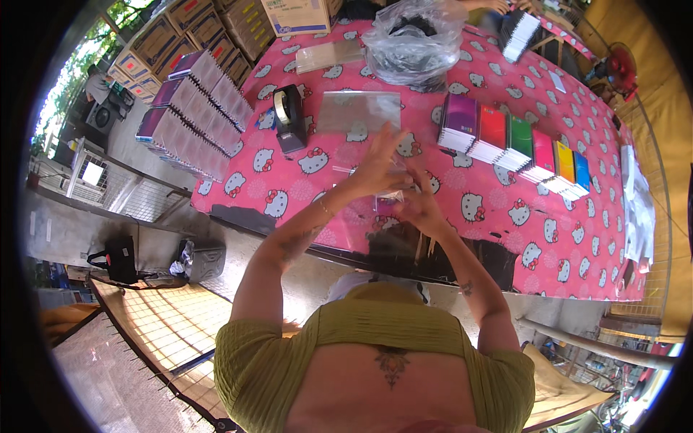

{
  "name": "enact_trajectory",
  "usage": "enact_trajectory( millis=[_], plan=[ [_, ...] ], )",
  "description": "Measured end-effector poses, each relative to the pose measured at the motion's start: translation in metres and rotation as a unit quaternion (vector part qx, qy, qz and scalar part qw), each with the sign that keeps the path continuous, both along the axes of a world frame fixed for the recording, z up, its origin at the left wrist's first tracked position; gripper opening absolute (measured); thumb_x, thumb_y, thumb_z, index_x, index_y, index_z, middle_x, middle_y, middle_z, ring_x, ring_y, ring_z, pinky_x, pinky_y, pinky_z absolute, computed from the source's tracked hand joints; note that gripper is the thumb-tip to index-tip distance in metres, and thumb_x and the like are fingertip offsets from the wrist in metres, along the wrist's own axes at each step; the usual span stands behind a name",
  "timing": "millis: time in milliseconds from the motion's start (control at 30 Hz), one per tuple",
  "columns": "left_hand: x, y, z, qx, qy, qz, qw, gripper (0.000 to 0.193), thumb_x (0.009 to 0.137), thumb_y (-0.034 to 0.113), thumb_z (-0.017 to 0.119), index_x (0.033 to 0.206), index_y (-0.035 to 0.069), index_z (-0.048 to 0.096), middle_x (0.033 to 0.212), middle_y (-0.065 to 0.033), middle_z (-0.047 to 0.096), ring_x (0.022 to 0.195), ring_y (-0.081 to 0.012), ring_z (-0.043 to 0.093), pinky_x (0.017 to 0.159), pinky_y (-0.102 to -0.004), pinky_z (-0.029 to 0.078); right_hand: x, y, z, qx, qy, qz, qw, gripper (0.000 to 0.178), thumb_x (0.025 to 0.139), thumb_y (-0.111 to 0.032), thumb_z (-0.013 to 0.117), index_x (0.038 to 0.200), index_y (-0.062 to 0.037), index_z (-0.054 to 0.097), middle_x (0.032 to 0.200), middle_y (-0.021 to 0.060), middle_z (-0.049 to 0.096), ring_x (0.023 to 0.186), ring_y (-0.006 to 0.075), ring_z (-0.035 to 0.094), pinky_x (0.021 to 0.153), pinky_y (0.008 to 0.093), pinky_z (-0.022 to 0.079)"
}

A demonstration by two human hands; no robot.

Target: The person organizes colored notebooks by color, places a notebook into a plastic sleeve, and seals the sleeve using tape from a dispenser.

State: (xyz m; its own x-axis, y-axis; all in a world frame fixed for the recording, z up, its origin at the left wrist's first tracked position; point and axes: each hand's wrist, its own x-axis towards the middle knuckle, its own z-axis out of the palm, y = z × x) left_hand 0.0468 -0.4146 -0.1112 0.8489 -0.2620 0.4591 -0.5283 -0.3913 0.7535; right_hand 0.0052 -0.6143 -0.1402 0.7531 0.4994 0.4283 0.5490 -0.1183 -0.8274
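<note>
Near the front edge of the table, a clear plastic bag lies in front of me, its outline hard to make out against the cloth. My left hand is over its far side, fingers stretched out and apart. Close on its right, my right hand has bent fingers at the plastic and seems to pinch it; whatever is inside is mostly hidden. Beyond my hands lies a flat stack of clear plastic sleeves. A black tape dispenser stands to its left.
Spiral notebooks rise in tall stacks at the left edge. To the right runs a row of colour-sorted notebooks. A heap of clear plastic bags sits at the back, near cardboard boxes. A pink patterned cloth covers the table.
</note>
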Motion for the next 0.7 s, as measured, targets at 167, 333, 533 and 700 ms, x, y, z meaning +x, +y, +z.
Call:
enact_trajectory(
  millis=[167,333,533,700],
  plan=[
    [-0.003,0.036,-0.028,-0.085,0.306,-0.035,0.947,0.061,0.084,0.028,0.077,0.134,0.001,0.054,0.124,-0.0184,0.061,0.120,-0.0269,0.058,0.096,-0.0403,0.048,0.040,0.007,-0.004,0.057,0.303,-0.062,0.949,0.039,0.089,-0.023,0.073,0.123,-0.0043,0.063,0.131,0.0115,0.048,0.115,0.0186,0.051,0.101,0.0349,0.043],
    [-0.018,0.033,-0.018,-0.058,0.234,-0.033,0.970,0.040,0.088,0.028,0.073,0.118,0.001,0.068,0.101,-0.0146,0.072,0.103,-0.0250,0.067,0.086,-0.0389,0.051,0.049,0.001,0.004,0.073,0.190,0.097,0.974,0.052,0.087,-0.022,0.074,0.133,-0.0069,0.056,0.137,0.0109,0.053,0.124,0.0215,0.052,0.106,0.0370,0.040],
    [-0.062,0.025,0.029,0.252,-0.199,-0.017,0.947,0.048,0.080,0.027,0.080,0.122,0.006,0.068,0.119,-0.0148,0.066,0.105,-0.0297,0.064,0.089,-0.0411,0.051,0.009,-0.010,0.033,-0.108,-0.057,0.006,0.993,0.056,0.077,-0.018,0.080,0.128,-0.0062,0.061,0.139,0.0157,0.055,0.131,0.0326,0.050,0.111,0.0450,0.036],
    [-0.065,0.024,0.017,0.177,-0.098,0.007,0.979,0.038,0.079,0.027,0.078,0.112,0.010,0.070,0.111,-0.0121,0.067,0.097,-0.0292,0.064,0.083,-0.0443,0.051,0.003,0.002,0.012,-0.053,-0.074,-0.076,0.993,0.051,0.079,-0.011,0.077,0.128,-0.0060,0.061,0.125,0.0174,0.064,0.124,0.0357,0.056,0.107,0.0469,0.039]
  ],
)
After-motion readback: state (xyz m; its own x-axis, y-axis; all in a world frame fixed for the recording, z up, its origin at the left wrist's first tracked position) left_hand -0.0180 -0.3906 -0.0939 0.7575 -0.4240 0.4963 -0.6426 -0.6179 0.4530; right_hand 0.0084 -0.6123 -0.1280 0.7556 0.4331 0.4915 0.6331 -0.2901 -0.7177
